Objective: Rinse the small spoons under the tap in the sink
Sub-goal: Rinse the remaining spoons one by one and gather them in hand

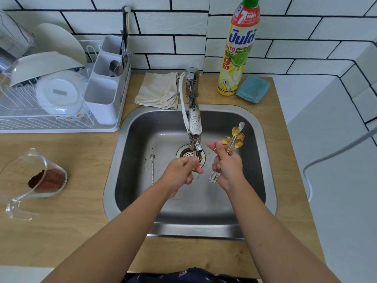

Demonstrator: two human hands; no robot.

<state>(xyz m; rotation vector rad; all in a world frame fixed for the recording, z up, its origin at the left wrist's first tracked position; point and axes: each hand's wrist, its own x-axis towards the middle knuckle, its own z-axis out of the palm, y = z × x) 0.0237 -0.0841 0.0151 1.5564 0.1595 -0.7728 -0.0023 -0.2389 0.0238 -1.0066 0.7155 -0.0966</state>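
Several small spoons [234,139] bunched in your right hand [226,166], fingers curled round handles, bowls up, over sink [263,160]. Your left hand [181,172] pinches one gold spoon [206,156] under tap [193,119]. One silver spoon [152,168] lies on sink floor.

1. White brick-pattern tiles [183,23] with dark grout lines cover the back wall and turn a corner at the right.
2. A light wooden countertop [67,231] runs below the wall.
3. A white surface [336,180] adjoins the countertop on the right, and a pale cable [326,158] crosses it.
4. A white dish rack [40,121] with bowls and plates stands at the left.
5. The light is even and soft.
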